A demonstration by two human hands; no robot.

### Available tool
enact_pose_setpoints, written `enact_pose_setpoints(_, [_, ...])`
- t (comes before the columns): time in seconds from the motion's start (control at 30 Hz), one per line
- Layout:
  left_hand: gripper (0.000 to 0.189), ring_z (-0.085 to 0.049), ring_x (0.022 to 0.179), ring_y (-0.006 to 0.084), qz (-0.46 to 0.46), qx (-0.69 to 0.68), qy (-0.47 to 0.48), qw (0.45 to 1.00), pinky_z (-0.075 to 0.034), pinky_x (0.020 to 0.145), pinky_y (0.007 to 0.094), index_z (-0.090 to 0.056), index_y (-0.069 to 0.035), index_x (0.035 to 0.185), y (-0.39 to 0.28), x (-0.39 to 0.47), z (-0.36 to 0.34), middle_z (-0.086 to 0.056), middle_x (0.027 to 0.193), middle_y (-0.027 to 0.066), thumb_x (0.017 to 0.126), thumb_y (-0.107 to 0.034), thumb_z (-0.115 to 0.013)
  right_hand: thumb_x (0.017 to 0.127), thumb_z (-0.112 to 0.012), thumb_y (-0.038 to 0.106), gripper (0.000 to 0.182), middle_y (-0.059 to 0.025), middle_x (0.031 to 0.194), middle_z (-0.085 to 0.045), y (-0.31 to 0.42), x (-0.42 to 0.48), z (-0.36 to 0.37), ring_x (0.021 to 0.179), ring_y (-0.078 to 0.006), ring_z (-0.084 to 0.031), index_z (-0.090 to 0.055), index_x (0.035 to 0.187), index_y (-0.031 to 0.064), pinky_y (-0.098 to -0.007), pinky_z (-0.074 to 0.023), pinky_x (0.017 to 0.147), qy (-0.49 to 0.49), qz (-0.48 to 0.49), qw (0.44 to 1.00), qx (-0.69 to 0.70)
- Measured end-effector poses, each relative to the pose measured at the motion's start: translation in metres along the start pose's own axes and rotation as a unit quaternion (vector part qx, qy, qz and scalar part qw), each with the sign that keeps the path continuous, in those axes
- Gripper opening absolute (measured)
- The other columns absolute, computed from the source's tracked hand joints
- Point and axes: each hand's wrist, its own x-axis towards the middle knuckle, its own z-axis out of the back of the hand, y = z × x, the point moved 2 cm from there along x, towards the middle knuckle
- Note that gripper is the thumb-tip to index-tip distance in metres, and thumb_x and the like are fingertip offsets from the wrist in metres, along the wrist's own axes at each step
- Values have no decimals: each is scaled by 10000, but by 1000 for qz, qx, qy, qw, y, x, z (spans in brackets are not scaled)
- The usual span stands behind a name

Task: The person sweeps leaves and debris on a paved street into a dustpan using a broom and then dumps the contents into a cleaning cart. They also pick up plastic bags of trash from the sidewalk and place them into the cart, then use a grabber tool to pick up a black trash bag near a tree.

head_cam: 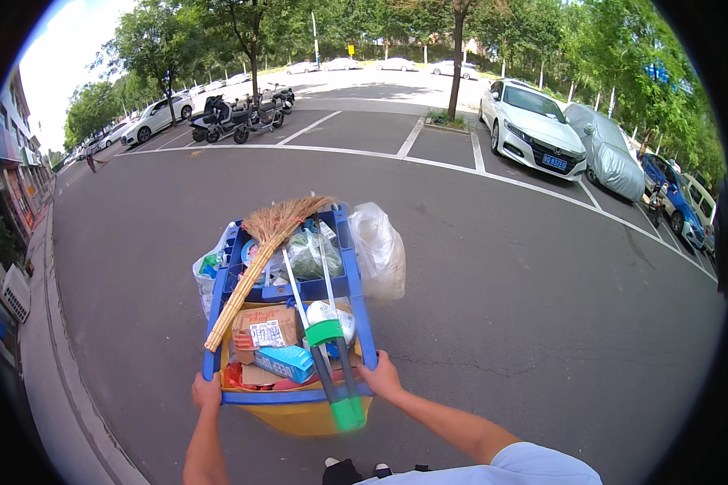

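A blue plastic janitorial cart point(353, 267) with a yellow bag point(297, 418) stands before me. My left hand point(207, 391) grips the near left corner of its frame, and my right hand point(381, 376) the near right corner. A straw broom point(249, 285) lies slantwise over the left side, bristles away from me. Long-handled tongs or a litter picker with green and grey grips point(333, 376) rest across the frame beside my right hand. The bag holds a cardboard box point(267, 327) and a blue carton point(285, 362). Clear plastic bags hang at the right point(376, 251) and left point(206, 282).
Asphalt surrounds the cart. A kerb point(60, 339) and shopfronts run along the left. Parked scooters point(236, 120) stand ahead; a white car point(534, 130) and a covered car point(606, 151) are at the right. A tree point(457, 60) rises between bays. A distant person point(91, 162) is at the far left.
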Motion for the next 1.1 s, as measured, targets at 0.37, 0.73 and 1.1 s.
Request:
enact_pose_setpoints(0.37, [423, -622, 846, 329, -22, -65, 105, 992, -482, 767, 429, -602, -46, 912, -28, 28, 23, -641, 869, 174, 713, -419, -574, 742, -637, 145, 435, -150, 854, -578, 16, -19, 6, 732, -218, -581, -453, 1078, -60, -337, -469, 683, -98, 95, 989, 54])
enact_pose_setpoints(0.73, [430, -617, 888, 309, -58, -58, 114, 990, -484, 782, 421, -586, -41, 933, -6, 104, -2, -635, 927, 165, 739, -424, -564, 788, -601, 135, 388, -169, 931, -560, 12, 15, -76, 806, -246, -561, -455, 1074, -83, -343, -451, 732, -123, 66, 988, 61])
enact_pose_setpoints(1.1, [394, -617, 870, 320, -71, -46, 91, 992, -489, 768, 421, -583, -54, 910, -7, 135, -20, -633, 919, 173, 732, -405, -562, 739, -704, 241, 464, -233, 970, -603, 62, 2, -82, 906, -311, -575, -543, 1036, -77, -394, -443, 811, -99, 37, 994, 27])
